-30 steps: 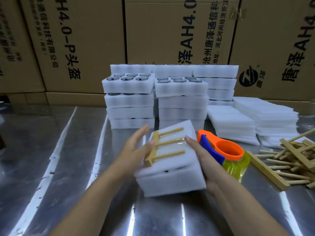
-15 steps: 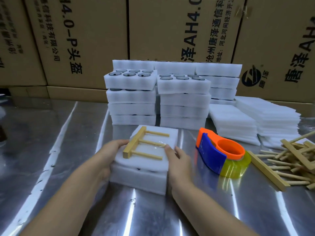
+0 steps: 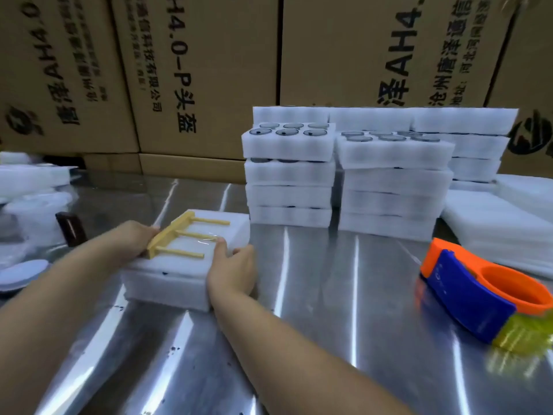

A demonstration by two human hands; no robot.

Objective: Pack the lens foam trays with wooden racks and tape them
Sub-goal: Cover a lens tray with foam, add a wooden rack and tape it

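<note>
Tabletop, left hand, right hand gripping pack edges

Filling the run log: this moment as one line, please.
left hand, right hand: grip foam bundle | wooden rack: taped on top | tape dispenser: idle on table

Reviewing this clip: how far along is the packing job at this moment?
Done: a pale wooden three-peg rack lies on the white foam tray bundle, clear tape glinting across it; the orange-and-blue tape dispenser lies apart on the steel table. In hand: the left hand and right hand grip the bundle's sides. Left: the stacks of lens-filled white foam trays behind carry no racks.
</note>
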